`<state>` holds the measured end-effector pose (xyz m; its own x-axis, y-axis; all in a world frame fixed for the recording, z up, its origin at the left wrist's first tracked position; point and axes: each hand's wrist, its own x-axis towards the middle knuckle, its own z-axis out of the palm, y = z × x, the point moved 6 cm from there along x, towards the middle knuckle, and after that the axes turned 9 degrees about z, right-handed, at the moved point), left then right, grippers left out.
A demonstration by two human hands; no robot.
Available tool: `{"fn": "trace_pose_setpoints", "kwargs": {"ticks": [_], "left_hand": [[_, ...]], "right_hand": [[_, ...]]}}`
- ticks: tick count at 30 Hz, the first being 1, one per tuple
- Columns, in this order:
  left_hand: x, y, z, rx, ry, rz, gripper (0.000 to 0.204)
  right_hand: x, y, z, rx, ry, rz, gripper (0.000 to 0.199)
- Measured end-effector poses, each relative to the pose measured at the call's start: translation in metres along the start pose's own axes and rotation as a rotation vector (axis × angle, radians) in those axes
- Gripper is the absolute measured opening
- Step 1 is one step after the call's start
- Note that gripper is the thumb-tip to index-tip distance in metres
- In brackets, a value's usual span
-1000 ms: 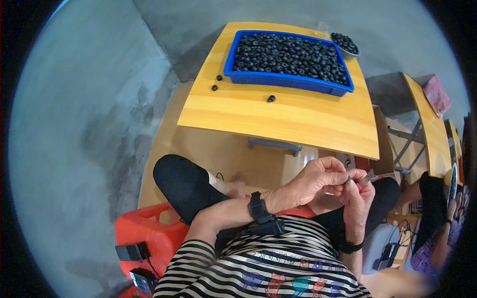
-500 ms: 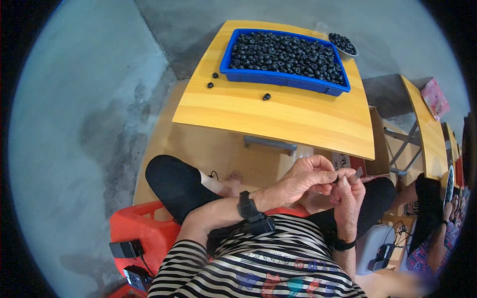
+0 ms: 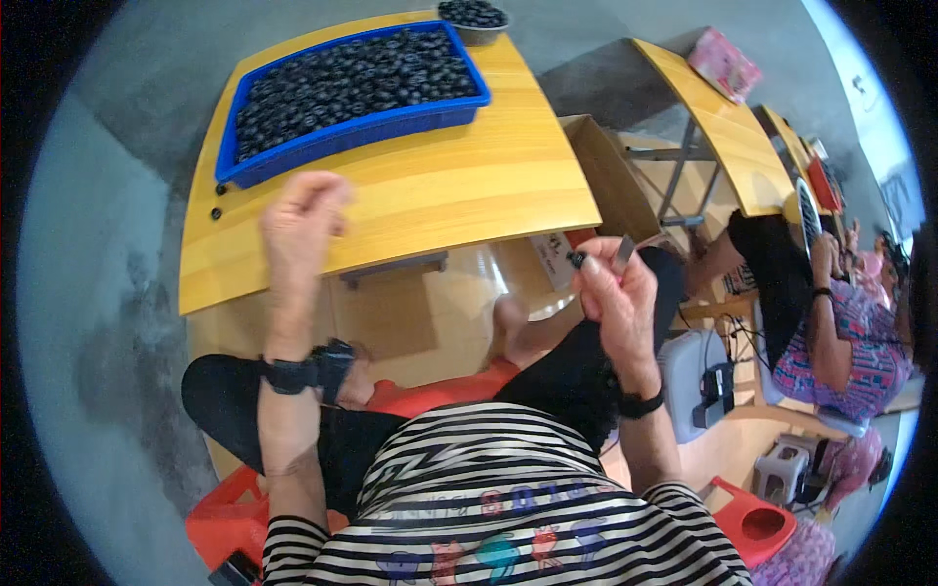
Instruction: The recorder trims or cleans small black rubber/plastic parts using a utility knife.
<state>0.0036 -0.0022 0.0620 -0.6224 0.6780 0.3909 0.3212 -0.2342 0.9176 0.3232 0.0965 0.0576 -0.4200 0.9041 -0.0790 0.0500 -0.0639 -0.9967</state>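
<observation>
Yellow wood formed the counter, bearing a blue tray heaped with berries and a bowl of more. The left hand, curled and blurred, hung near the tray; I couldn't tell whether it gripped anything. The right hand, near the counter's corner, held a thin strip and pinched 1 dark berry.

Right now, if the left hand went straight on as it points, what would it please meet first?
The left hand would probably meet the near side of the blue tray; the hand's height is unclear, so it might reach the dark berries inside.
</observation>
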Motion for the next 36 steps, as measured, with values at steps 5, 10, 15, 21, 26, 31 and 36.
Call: {"fn": "trace_pose_setpoints", "kwargs": {"ticks": [5,10,15,21,26,31,36], "left_hand": [[0.035,-0.044,-0.045,0.174,0.137,-0.014,0.012],[0.051,-0.070,-0.034,0.408,0.040,0.049,0.028],[0.050,-0.049,-0.023,0.637,-0.013,0.033,0.027],[0.048,-0.035,-0.016,0.783,-0.108,0.211,0.022],[0.031,-0.027,-0.020,0.652,-0.187,0.216,0.019],[0.025,-0.031,-0.024,0.642,-0.195,0.258,0.019],[0.009,-0.016,-0.011,0.194,-0.161,0.080,0.020]], "right_hand": [[0.051,-0.019,-0.079,-0.191,0.255,-0.072,0.015],[0.120,0.017,-0.139,-0.170,0.343,0.037,0.019],[0.149,0.049,-0.151,-0.038,0.311,0.169,0.035],[0.089,0.003,-0.108,0.223,0.127,0.090,0.032],[0.039,-0.026,-0.043,0.143,-0.020,-0.018,0.029],[0.010,-0.039,0.011,0.125,-0.107,-0.007,0.024],[0.002,-0.040,0.065,0.128,-0.305,0.059,0.023]]}}
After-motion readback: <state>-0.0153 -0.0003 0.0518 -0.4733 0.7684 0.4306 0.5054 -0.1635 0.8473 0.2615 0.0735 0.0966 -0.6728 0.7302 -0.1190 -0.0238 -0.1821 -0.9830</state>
